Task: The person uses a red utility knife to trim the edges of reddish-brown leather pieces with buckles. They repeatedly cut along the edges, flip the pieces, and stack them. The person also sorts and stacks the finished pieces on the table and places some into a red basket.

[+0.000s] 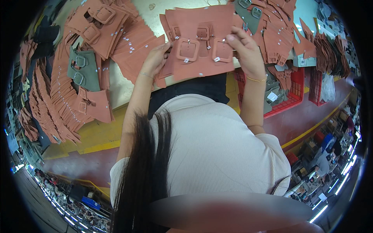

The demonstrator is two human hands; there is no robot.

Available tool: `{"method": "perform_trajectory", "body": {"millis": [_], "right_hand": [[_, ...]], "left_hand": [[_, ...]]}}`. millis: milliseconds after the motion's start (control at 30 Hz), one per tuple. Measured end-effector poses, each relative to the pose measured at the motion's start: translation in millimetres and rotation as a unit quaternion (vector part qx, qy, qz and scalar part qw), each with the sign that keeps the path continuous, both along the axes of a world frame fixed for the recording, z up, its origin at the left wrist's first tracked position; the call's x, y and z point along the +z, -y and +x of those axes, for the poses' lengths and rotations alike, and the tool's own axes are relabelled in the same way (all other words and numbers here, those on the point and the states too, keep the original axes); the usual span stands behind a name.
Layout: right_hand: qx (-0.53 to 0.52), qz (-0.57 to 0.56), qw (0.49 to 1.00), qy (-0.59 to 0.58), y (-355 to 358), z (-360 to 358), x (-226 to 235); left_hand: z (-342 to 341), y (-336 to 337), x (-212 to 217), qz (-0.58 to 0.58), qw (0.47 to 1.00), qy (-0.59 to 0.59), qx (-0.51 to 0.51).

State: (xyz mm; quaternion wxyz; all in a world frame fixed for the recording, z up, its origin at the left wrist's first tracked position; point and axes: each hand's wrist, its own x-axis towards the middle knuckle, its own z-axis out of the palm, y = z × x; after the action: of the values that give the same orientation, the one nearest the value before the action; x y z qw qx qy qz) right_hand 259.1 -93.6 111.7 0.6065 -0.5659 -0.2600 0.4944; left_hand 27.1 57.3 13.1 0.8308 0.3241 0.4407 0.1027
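A salmon-coloured leather panel with two large covered buckles (200, 19) is held in front of me at the table's near edge. White tags hang at its buckles. My left hand (157, 59) is closed on the left edge, where more salmon layers show behind the panel. At the right edge, my right hand (247, 52) has its thumb and fingers closed beside the right buckle. A smaller buckle shows in the panel's middle, above the large ones. Parts of the fingertips are hidden behind the leather.
Stacked salmon panels (134, 46) fan across the table's left side, with a green buckled panel (83, 69) on them. Another green panel (248, 15) lies at the far right. Red baskets (298, 83) with cut pieces stand to my right. The pale tabletop (120, 87) curves around me.
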Motion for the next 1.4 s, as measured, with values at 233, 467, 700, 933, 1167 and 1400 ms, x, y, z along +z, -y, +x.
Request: {"method": "perform_trajectory", "body": {"millis": [233, 467, 700, 933, 1167, 1400], "right_hand": [[0.095, -0.173, 0.965, 0.171, -1, -8, -58], [0.130, -0.203, 0.954, 0.180, 11, -2, -58], [0.132, -0.190, 0.953, 0.193, 9, -4, -69], [0.128, -0.183, 0.958, 0.178, 12, -2, -69], [0.135, -0.177, 0.958, 0.179, 11, -1, -66], [0.142, -0.177, 0.950, 0.213, 11, 1, -66]], "left_hand": [[-1, -1, 5, -0.011, 1.000, -0.011, -0.017], [11, 11, 13, 0.104, 0.990, -0.024, -0.093], [19, 13, 11, 0.161, 0.978, -0.044, -0.123], [19, 2, 6, 0.135, 0.980, -0.018, -0.146], [14, 1, 1, 0.119, 0.982, -0.003, -0.147], [13, 5, 0, 0.095, 0.989, 0.020, -0.110]]}}
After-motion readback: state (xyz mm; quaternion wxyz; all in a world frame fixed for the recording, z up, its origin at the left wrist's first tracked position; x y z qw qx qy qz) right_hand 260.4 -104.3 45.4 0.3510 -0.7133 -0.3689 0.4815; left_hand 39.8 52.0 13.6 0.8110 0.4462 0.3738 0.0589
